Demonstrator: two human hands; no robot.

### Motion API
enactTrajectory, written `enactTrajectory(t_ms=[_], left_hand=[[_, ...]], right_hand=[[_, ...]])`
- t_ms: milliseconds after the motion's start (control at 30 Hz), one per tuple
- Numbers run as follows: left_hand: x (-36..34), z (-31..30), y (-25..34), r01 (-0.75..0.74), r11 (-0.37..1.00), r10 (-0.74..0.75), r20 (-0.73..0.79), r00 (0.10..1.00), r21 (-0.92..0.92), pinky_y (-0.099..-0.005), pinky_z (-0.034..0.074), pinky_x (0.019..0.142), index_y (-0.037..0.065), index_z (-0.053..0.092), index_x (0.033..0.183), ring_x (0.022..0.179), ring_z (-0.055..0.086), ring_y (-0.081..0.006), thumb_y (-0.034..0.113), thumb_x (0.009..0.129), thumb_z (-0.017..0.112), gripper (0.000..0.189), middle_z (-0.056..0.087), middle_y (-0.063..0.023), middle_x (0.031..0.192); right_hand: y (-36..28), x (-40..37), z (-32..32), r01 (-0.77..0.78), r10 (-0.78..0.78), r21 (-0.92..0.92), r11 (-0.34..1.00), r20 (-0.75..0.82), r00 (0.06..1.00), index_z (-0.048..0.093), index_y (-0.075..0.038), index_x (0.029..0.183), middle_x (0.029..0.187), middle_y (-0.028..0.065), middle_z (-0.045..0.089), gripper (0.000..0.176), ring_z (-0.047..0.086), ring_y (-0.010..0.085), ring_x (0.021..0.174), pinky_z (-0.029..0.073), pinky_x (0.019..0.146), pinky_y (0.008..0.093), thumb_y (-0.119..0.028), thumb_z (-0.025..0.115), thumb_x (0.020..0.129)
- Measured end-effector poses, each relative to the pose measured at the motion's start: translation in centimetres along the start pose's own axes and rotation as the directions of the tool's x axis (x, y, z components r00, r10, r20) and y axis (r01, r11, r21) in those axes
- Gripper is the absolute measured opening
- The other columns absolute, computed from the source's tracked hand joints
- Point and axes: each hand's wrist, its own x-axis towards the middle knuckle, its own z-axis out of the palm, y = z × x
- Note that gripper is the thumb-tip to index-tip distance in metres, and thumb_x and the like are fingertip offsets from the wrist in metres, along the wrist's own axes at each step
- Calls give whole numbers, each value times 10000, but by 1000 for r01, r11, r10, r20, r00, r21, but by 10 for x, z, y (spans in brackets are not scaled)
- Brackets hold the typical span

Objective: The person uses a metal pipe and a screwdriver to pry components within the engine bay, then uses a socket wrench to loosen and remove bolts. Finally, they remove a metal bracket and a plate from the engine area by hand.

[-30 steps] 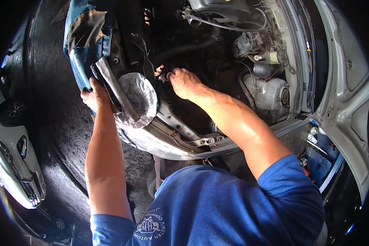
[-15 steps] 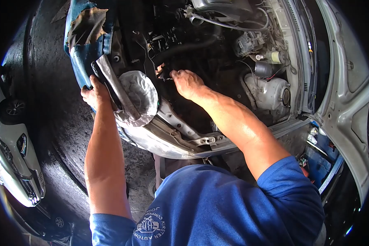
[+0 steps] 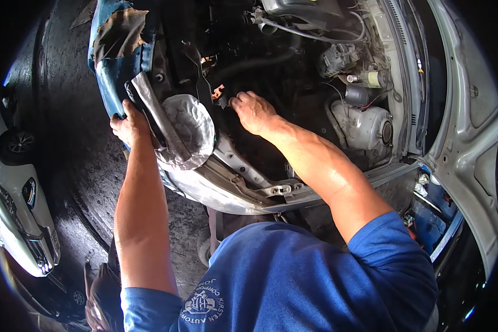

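Observation:
My right hand [image 3: 253,112] reaches down into the dark engine bay [image 3: 293,105]. Its fingers are curled, with the fingertips next to a dark fitting [image 3: 223,102] and a bright orange patch [image 3: 218,91]. Whatever lies between those fingers is hidden. At the car's front, my left hand [image 3: 130,127] is wrapped over the edge of the blue bumper [image 3: 109,83], thumb on top. Close beside it lies a long grey strip [image 3: 159,119], tilted across a headlight [image 3: 188,127] with a crinkled silvery surface.
On the right, the raised hood [image 3: 470,88] stands beside a grey canister [image 3: 362,123] in the bay. Torn brown covering [image 3: 120,33] sits on the bumper. A white car [image 3: 25,205] is parked at left, across the dark floor [image 3: 66,138]. Dark fabric [image 3: 102,296] shows at lower left.
Dark fabric has come into view at lower left. My right hand's fingers have shifted slightly, and more of the orange patch shows. My left hand stays on the bumper edge.

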Motion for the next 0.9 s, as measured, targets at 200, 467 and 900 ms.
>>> enactTrajectory(t_ms=[200, 467, 900], left_hand=[[-1, 0, 1, 2, 1000, -2, 9, 1000, -13, -472, 370, 1080, 2, 422, 1391, 1272, 466, -404, 653, 813, 580, 885, 461, -257, 1365], [-3, -2, 4, 11, 1000, -11, 15, 1000, -4, -472, 361, 1086, 0, 423, 1392, 1285, 458, -403, 653, 816, 576, 884, 464, -260, 1365], [1, 1, 0, -23, 1000, 23, 12, 1000, -3, -456, 361, 1087, -17, 427, 1383, 1282, 458, -398, 654, 819, 573, 888, 468, -266, 1360]], right_hand=[[-3, 5, -2, -114, 110, 31, 993, 118, 987, 630, -36, 1073, 1030, 151, 647, 221, 641, 311, 994, 556, 852, 416, -117, 514, 902], [-6, 7, -2, -173, 170, 11, 985, 141, 975, 620, -40, 1123, 1071, 155, 620, 255, 624, 312, 1020, 556, 853, 414, -124, 519, 905], [-2, -1, -3, -102, 98, 54, 993, 84, 992, 608, -18, 1118, 1076, 180, 598, 246, 607, 331, 1060, 528, 914, 432, -133, 506, 926]])
